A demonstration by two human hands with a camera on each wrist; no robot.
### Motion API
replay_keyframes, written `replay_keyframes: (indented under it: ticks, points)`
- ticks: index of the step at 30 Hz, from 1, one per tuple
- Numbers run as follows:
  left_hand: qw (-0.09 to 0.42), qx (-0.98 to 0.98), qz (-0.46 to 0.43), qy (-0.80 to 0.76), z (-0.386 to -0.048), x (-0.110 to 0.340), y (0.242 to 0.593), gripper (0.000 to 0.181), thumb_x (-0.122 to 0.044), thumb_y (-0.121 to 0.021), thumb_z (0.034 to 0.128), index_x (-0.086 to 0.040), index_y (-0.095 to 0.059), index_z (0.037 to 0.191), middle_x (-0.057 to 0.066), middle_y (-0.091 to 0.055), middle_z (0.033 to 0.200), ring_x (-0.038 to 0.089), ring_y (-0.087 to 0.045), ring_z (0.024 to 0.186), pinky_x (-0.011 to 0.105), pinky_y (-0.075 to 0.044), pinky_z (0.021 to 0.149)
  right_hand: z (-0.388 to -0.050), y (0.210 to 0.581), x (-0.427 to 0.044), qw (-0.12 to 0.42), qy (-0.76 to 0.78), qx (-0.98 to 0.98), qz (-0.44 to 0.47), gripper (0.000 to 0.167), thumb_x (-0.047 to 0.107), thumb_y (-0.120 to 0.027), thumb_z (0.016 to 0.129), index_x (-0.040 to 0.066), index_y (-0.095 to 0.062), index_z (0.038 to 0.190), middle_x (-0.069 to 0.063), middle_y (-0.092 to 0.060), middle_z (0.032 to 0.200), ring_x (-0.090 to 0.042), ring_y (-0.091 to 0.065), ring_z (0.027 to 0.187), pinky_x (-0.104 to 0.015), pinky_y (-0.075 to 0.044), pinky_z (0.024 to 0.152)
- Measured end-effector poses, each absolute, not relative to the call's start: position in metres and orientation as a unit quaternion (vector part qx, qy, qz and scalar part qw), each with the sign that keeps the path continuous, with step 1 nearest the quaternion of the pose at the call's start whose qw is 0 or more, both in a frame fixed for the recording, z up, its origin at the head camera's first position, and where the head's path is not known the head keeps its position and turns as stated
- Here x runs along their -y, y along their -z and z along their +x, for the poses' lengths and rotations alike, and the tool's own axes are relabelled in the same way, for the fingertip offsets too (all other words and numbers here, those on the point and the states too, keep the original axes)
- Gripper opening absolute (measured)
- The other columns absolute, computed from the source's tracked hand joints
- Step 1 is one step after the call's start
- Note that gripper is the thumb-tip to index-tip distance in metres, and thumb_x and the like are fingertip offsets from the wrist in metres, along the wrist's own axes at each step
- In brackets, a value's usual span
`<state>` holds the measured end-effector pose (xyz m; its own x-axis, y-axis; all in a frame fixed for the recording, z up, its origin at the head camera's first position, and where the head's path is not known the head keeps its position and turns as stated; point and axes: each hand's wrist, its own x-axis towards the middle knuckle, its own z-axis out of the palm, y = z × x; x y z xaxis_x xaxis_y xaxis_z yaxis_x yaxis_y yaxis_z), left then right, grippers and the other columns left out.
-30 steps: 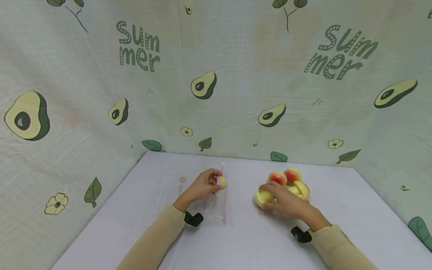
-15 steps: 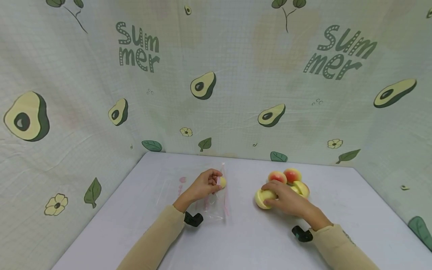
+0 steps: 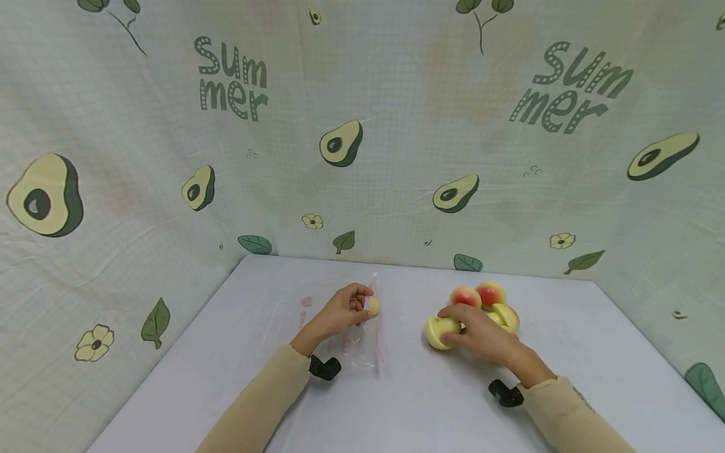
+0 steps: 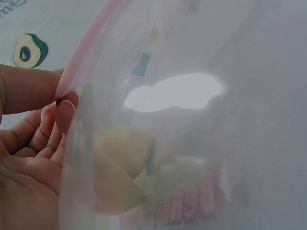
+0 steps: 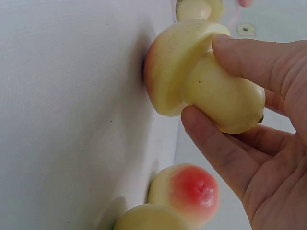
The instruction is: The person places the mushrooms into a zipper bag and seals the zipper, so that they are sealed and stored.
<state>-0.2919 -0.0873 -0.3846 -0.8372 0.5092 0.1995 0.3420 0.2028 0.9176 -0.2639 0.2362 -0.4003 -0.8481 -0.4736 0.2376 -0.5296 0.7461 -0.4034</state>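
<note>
My left hand [image 3: 337, 311] pinches the pink edge [image 4: 79, 60] of a clear plastic bag [image 3: 362, 358] between thumb and finger. Yellowish fruit shapes [image 4: 127, 151] show through the film in the left wrist view; whether they lie inside cannot be told. Beside the left fingertips is a yellow fruit [image 3: 374, 306]. My right hand [image 3: 481, 336] grips a smooth pale yellow fruit [image 5: 225, 96] between thumb and fingers. Against its far side lies a second, red-tinged yellow fruit [image 5: 165, 64], close to the table surface.
Two red-and-yellow fruits [image 3: 466, 298] [image 3: 491, 295] sit behind my right hand, with a cut-looking yellow fruit [image 3: 506, 316] beside them. Patterned cloth [image 3: 396, 189] hangs around the white table [image 3: 408, 402].
Over the last half second, my right hand and the two fruits at its fingers have shifted slightly left. My left hand keeps its pinch in the same place.
</note>
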Motion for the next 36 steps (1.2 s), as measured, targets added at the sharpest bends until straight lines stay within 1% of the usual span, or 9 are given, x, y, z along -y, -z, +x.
replay_keyframes:
  ticks: [4, 9, 12, 16, 20, 23, 27, 30, 36]
  points:
    - [0.075, -0.773, 0.275, -0.567, -0.2911, 0.0870, 0.3834, 0.042, 0.011, -0.062, 0.0851, 0.017, -0.044, 0.122, 0.020, -0.049, 0.088, 0.016, -0.047, 0.067, 0.034, -0.048, 0.060, -0.2628, 0.3974, -0.2375, 0.052, -0.229, 0.932, 0.277, 0.040, 0.019, -0.072, 0.085, 0.006, -0.062, 0.122, -0.003, -0.061, 0.120, -0.026, -0.051, 0.117, -0.048, -0.040, 0.098]
    - [0.074, -0.777, 0.273, -0.563, -0.2907, 0.0872, 0.3828, 0.042, 0.010, -0.063, 0.0852, 0.016, -0.045, 0.122, 0.021, -0.048, 0.089, 0.016, -0.047, 0.067, 0.035, -0.049, 0.061, -0.2601, 0.3937, -0.2384, 0.042, -0.226, 0.932, 0.281, 0.040, 0.011, -0.067, 0.086, 0.006, -0.060, 0.125, -0.005, -0.059, 0.125, -0.029, -0.049, 0.120, -0.048, -0.042, 0.097]
    - [0.073, -0.776, 0.273, -0.564, -0.2909, 0.0875, 0.3831, 0.041, 0.010, -0.062, 0.0856, 0.016, -0.045, 0.122, 0.022, -0.048, 0.089, 0.016, -0.047, 0.067, 0.036, -0.049, 0.061, -0.2598, 0.3919, -0.2391, 0.032, -0.240, 0.928, 0.282, 0.039, 0.009, -0.066, 0.086, 0.004, -0.060, 0.124, -0.007, -0.059, 0.124, -0.027, -0.051, 0.117, -0.043, -0.047, 0.092]
    - [0.075, -0.774, 0.274, -0.566, -0.2912, 0.0874, 0.3832, 0.042, 0.010, -0.062, 0.0857, 0.016, -0.044, 0.123, 0.021, -0.048, 0.089, 0.017, -0.047, 0.068, 0.036, -0.049, 0.061, -0.2610, 0.3911, -0.2395, 0.023, -0.260, 0.923, 0.284, 0.038, 0.010, -0.069, 0.085, 0.001, -0.060, 0.120, -0.007, -0.060, 0.119, -0.023, -0.056, 0.108, -0.038, -0.052, 0.083]
    - [0.075, -0.774, 0.274, -0.566, -0.2911, 0.0873, 0.3825, 0.041, 0.010, -0.062, 0.0853, 0.016, -0.044, 0.122, 0.021, -0.048, 0.089, 0.017, -0.047, 0.067, 0.034, -0.049, 0.060, -0.2629, 0.3924, -0.2389, 0.025, -0.255, 0.927, 0.275, 0.033, 0.011, -0.072, 0.083, 0.009, -0.061, 0.113, 0.001, -0.060, 0.110, -0.015, -0.056, 0.098, -0.032, -0.052, 0.081]
    - [0.073, -0.773, 0.275, -0.567, -0.2904, 0.0873, 0.3816, 0.040, 0.011, -0.062, 0.0852, 0.015, -0.045, 0.121, 0.021, -0.049, 0.088, 0.017, -0.047, 0.068, 0.035, -0.049, 0.061, -0.2639, 0.3932, -0.2391, 0.031, -0.249, 0.928, 0.277, 0.029, 0.010, -0.072, 0.081, 0.013, -0.062, 0.108, 0.006, -0.059, 0.104, -0.012, -0.054, 0.093, -0.028, -0.051, 0.078]
    - [0.073, -0.773, 0.275, -0.568, -0.2896, 0.0878, 0.3813, 0.040, 0.011, -0.062, 0.0851, 0.015, -0.045, 0.121, 0.018, -0.049, 0.088, 0.017, -0.047, 0.068, 0.037, -0.049, 0.061, -0.2647, 0.3936, -0.2394, 0.036, -0.251, 0.924, 0.288, 0.028, 0.009, -0.073, 0.079, 0.013, -0.063, 0.105, 0.007, -0.059, 0.100, -0.011, -0.054, 0.091, -0.029, -0.051, 0.076]
    - [0.075, -0.774, 0.273, -0.566, -0.2896, 0.0880, 0.3820, 0.041, 0.011, -0.062, 0.0851, 0.016, -0.045, 0.122, 0.018, -0.049, 0.087, 0.016, -0.047, 0.067, 0.034, -0.049, 0.061, -0.2652, 0.3943, -0.2392, 0.033, -0.259, 0.921, 0.289, 0.028, 0.010, -0.074, 0.079, 0.013, -0.063, 0.104, 0.007, -0.059, 0.098, -0.011, -0.055, 0.090, -0.031, -0.053, 0.076]
    - [0.074, -0.776, 0.272, -0.564, -0.2912, 0.0878, 0.3828, 0.042, 0.009, -0.063, 0.0853, 0.016, -0.045, 0.123, 0.021, -0.049, 0.089, 0.017, -0.047, 0.068, 0.031, -0.048, 0.060, -0.2663, 0.3962, -0.2389, 0.029, -0.283, 0.919, 0.275, 0.031, 0.011, -0.075, 0.080, 0.012, -0.062, 0.108, 0.005, -0.059, 0.103, -0.013, -0.055, 0.094, -0.029, -0.053, 0.079]
